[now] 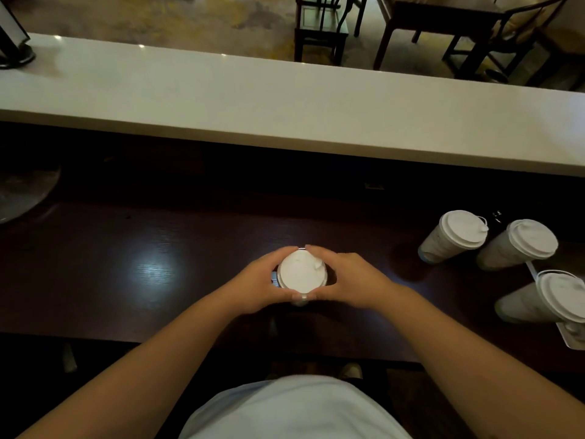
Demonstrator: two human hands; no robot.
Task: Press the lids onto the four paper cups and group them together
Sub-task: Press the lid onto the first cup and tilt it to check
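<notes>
Dark table (158, 280); white-lidded cup (302, 272) between hands

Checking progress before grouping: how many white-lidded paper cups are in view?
4. One white-lidded paper cup sits at centre, gripped by the left hand and right hand. Three stand at right: back-left, back-right, nearest. None seems hidden.

On the dark table (158, 274), the left hand (256, 285) and right hand (346, 280) curl round the white lid (300, 270) of a cup (274, 279), fingertips meeting at its far and near rim, while three lidded cups (519, 245) stand grouped at the right, below a pale counter (253, 99)
</notes>
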